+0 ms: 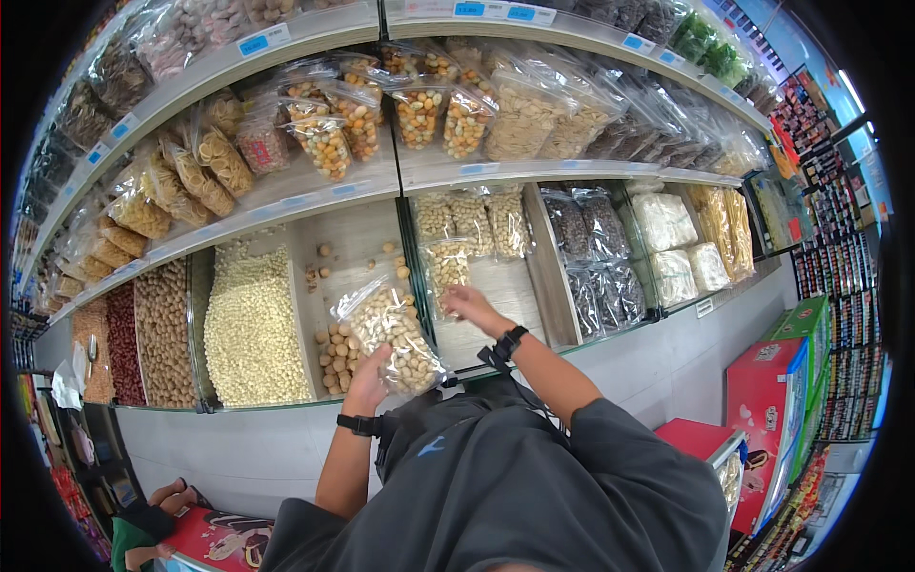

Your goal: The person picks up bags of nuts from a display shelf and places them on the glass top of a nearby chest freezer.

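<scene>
My left hand (368, 379) grips a clear plastic bag of round beige snacks (391, 329) by its lower edge, above a bin of loose round nuts (335, 355). My right hand (467, 303) reaches forward into the neighbouring wooden compartment (496, 286) and holds the bottom of another clear bag of pale puffed pieces (446, 267). More such bags (469, 219) stand at the back of that compartment. Both wrists wear black bands.
Shelves above carry rows of bagged snacks (419, 114). Open bins of pale pellets (250, 329), brown nuts (164, 334) and red beans (122, 343) lie to the left. Dark and white bagged goods (629, 257) fill compartments to the right. Red boxes (762, 410) stand at lower right.
</scene>
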Action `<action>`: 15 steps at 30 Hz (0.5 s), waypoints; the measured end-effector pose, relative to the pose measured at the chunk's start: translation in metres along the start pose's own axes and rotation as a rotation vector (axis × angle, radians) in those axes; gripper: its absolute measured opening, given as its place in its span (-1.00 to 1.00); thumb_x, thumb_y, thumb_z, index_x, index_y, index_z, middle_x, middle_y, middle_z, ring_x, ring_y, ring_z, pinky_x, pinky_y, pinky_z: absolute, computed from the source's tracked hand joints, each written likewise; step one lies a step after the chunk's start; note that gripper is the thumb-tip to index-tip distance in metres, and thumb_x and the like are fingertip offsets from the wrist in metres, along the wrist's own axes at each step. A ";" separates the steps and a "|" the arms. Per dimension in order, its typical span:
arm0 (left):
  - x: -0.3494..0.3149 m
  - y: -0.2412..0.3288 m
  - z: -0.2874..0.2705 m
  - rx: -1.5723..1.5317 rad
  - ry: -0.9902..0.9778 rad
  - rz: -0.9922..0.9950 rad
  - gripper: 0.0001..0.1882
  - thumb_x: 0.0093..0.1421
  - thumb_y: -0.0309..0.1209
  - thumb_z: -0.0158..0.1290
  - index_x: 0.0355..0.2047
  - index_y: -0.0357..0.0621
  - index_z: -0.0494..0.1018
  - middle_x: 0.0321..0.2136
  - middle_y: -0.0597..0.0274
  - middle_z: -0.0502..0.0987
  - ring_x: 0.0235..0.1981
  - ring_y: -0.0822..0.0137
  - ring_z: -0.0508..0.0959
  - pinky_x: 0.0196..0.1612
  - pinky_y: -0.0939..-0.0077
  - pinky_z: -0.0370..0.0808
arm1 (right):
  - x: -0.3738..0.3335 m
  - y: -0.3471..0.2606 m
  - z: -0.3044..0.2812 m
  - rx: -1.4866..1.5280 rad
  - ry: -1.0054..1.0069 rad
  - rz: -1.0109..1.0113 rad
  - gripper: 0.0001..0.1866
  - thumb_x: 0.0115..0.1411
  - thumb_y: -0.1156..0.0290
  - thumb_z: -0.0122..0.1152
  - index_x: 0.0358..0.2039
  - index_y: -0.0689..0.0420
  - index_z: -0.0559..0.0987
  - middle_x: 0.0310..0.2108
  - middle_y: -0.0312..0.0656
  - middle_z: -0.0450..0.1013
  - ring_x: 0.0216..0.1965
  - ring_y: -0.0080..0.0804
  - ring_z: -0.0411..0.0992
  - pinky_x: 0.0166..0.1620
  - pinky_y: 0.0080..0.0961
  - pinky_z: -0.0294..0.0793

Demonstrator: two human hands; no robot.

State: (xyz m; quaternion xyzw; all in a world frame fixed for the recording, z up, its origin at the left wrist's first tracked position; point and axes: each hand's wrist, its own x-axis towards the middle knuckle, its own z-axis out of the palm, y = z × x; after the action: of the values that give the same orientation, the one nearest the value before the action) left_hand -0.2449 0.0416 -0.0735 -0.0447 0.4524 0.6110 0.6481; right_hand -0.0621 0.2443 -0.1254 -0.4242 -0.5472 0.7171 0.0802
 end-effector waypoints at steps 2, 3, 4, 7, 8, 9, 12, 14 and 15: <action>-0.007 -0.003 -0.032 -0.153 -0.026 -0.009 -0.58 0.27 -0.42 -0.10 0.12 -0.22 0.20 -0.01 0.11 0.42 -0.02 0.17 0.47 0.00 0.24 0.46 | 0.036 0.036 -0.020 -0.146 0.221 -0.143 -0.13 0.03 0.04 0.29 0.17 0.36 0.17 -0.06 -0.04 0.37 -0.07 -0.33 0.38 -0.12 -0.48 0.43; -0.010 -0.003 -0.039 -0.145 -0.027 -0.007 -0.58 0.27 -0.42 -0.10 0.12 -0.22 0.20 -0.01 0.11 0.42 -0.02 0.17 0.47 0.00 0.24 0.46 | 0.058 0.063 -0.035 -0.140 0.222 -0.148 -0.13 0.03 0.04 0.29 0.17 0.36 0.17 -0.06 -0.04 0.37 -0.07 -0.33 0.38 -0.12 -0.48 0.43; -0.010 -0.004 -0.043 -0.121 -0.039 0.041 -0.57 0.30 -0.35 -0.14 0.15 -0.21 0.18 0.04 0.10 0.38 0.03 0.15 0.43 0.06 0.20 0.41 | 0.078 0.094 -0.053 -0.236 0.398 -0.097 -0.12 -0.06 0.06 0.37 0.13 0.35 0.20 -0.06 -0.03 0.38 -0.07 -0.29 0.40 -0.07 -0.45 0.42; -0.034 0.006 -0.044 -0.190 -0.001 0.087 -0.52 0.34 -0.21 -0.25 0.19 -0.18 0.13 0.12 0.10 0.30 0.12 0.12 0.33 0.16 0.13 0.29 | 0.103 0.114 -0.062 -0.209 0.443 -0.006 -0.03 -0.20 0.09 0.49 0.10 0.37 0.20 -0.05 0.02 0.39 -0.05 -0.24 0.40 0.01 -0.42 0.40; -0.044 0.009 -0.041 -0.283 0.024 0.077 -0.48 0.36 -0.13 -0.30 0.22 -0.16 0.11 0.16 0.10 0.26 0.16 0.10 0.28 0.20 0.10 0.23 | 0.110 0.110 -0.057 -0.096 0.340 0.028 0.04 -0.26 0.10 0.53 0.11 0.39 0.16 -0.04 0.05 0.38 -0.03 -0.22 0.39 0.02 -0.41 0.39; -0.052 0.005 -0.048 -0.270 0.012 0.114 -0.41 0.36 -0.02 -0.41 0.25 -0.11 0.06 0.20 0.11 0.21 0.21 0.07 0.22 0.24 0.07 0.16 | 0.114 0.108 -0.053 -0.084 0.306 0.052 0.05 -0.27 0.11 0.54 0.11 0.40 0.16 -0.04 0.08 0.37 -0.02 -0.22 0.38 0.03 -0.40 0.39; -0.067 0.003 -0.055 -0.242 0.021 0.175 -0.39 0.33 0.02 -0.33 0.24 -0.10 0.06 0.19 0.09 0.21 0.18 0.03 0.25 0.21 0.03 0.22 | 0.126 0.103 -0.053 -0.228 0.380 0.211 0.08 -0.27 0.13 0.54 0.13 0.42 0.13 -0.07 0.08 0.40 -0.11 -0.23 0.44 -0.11 -0.38 0.48; -0.068 -0.003 -0.066 -0.233 0.004 0.213 -0.41 0.33 -0.02 -0.33 0.24 -0.11 0.07 0.19 0.09 0.22 0.18 0.03 0.26 0.21 0.03 0.22 | 0.120 0.098 -0.051 -0.109 0.349 0.236 0.07 -0.25 0.17 0.53 0.15 0.44 0.12 -0.12 0.08 0.43 -0.28 -0.27 0.50 -0.33 -0.40 0.53; -0.062 -0.004 -0.065 -0.223 -0.035 0.223 -0.43 0.33 -0.05 -0.33 0.23 -0.11 0.08 0.19 0.09 0.22 0.18 0.04 0.26 0.20 0.03 0.23 | 0.121 0.107 -0.068 -0.010 0.206 0.277 0.07 -0.23 0.19 0.52 0.17 0.44 0.09 -0.13 0.11 0.43 -0.34 -0.31 0.50 -0.40 -0.44 0.51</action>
State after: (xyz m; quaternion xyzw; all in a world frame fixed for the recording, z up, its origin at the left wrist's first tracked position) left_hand -0.2667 -0.0459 -0.0739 -0.0552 0.3724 0.7262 0.5753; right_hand -0.0533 0.3212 -0.2827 -0.5673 -0.4757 0.6714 0.0343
